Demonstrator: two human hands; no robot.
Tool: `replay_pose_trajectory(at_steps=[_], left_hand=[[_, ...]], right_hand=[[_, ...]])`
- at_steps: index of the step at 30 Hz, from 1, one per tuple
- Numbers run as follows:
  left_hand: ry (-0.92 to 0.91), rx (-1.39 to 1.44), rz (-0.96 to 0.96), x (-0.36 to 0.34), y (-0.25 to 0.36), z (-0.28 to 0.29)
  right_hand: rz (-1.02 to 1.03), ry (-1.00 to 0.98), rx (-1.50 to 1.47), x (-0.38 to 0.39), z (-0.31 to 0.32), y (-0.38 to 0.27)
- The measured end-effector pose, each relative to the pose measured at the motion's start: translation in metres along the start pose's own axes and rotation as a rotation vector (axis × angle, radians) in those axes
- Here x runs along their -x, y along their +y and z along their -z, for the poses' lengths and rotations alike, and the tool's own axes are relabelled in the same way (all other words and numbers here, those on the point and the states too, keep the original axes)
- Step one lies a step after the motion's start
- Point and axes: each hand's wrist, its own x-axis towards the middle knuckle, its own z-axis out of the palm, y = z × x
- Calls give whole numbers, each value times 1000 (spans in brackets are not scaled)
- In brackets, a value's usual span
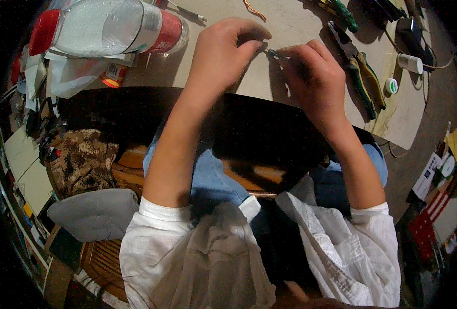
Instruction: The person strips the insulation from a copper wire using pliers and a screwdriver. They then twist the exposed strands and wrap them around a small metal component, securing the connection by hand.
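Over the pale work surface, my left hand and my right hand both pinch a small dark object, too small to name, between their fingertips. My left thumb and forefinger close on its left end, and my right fingers are curled at its right end. Just right of my right hand lie pliers with yellow and dark green handles and a green-handled tool. Above my left hand are a short orange twisted wire and a white cable.
A large plastic bottle lies at left beside plastic bags and an orange container. At right are a white cylinder, a small round lid and black corded items. The surface's front edge crosses above my legs.
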Motion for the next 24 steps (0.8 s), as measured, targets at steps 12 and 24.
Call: replay_pose_trajectory(at_steps=[12, 24], left_hand=[[-1, -33, -21, 0, 4, 2], [8, -37, 4, 6, 10, 5]], right_hand=[[11, 20, 64, -1, 6, -3], [339, 301, 458, -36, 44, 24]])
